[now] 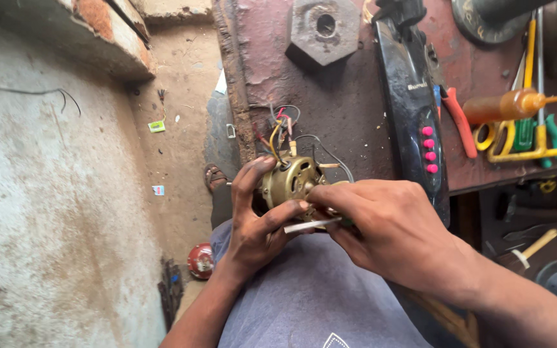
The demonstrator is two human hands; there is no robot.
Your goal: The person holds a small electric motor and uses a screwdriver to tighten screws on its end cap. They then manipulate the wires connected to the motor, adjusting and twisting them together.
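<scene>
hands working a motor

the left hand [253, 222] is clamping the brass motor [290, 182] over the lap, below the surface [349, 109]. the right hand [388, 225], at the motor's 4 o'clock, is pinching a thin tool [311, 225] against it.

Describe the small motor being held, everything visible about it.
The motor is a small round unit with a dull brass-coloured metal casing, worn and grimy, with slotted openings in its face. Red, yellow, black and grey wires sprout from its upper side. It is held over the person's lap, in front of the workbench. The left hand cradles it from below and the side; the right hand presses a thin pale tool against its lower edge.
</scene>
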